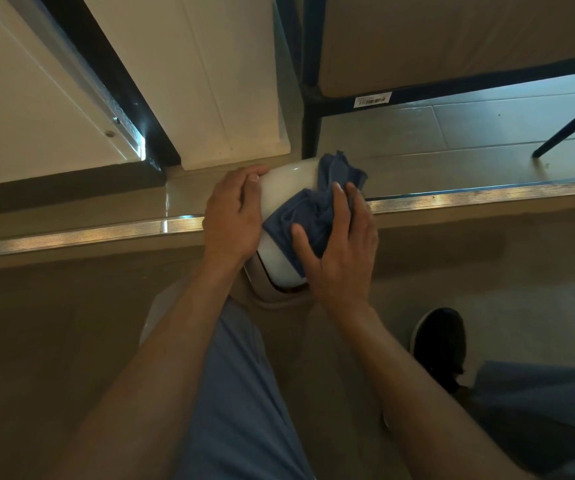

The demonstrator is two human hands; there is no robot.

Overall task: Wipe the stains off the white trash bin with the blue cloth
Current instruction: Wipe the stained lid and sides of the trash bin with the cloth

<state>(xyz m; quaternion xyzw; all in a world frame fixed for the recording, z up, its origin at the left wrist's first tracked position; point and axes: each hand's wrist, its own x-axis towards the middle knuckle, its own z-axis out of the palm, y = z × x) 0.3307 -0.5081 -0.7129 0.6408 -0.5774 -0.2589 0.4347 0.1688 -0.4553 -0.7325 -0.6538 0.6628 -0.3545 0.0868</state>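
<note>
At the left, the white trash bin (281, 188) is steadied by the left hand (232, 216), which is laid flat against the bin's left flank with the fingers curved round the rounded top edge and the thumb tip resting on the lid; nothing is gripped in it beyond the bin itself. The bin is seen from above, standing on the floor beside a metal threshold strip (82, 233), between the person's knees and a white door panel (210, 74). Across the middle of the lid the blue cloth (308, 213) is spread in bunched folds, with one loose corner hanging over the far right edge. At the right, the cloth is pressed down by the right hand (343, 244), fingers spread open and palm flat on the fabric rather than closed round it. No stains can be made out on the bare white part of the lid at this resolution. For the wipe to be done well, firm bracing from the left hand is probably needed so that the light bin is not pushed along the floor, and the loose folds would best be gathered under the palm so that even pressure is carried over the curved surface, edges and lower rim included
</note>
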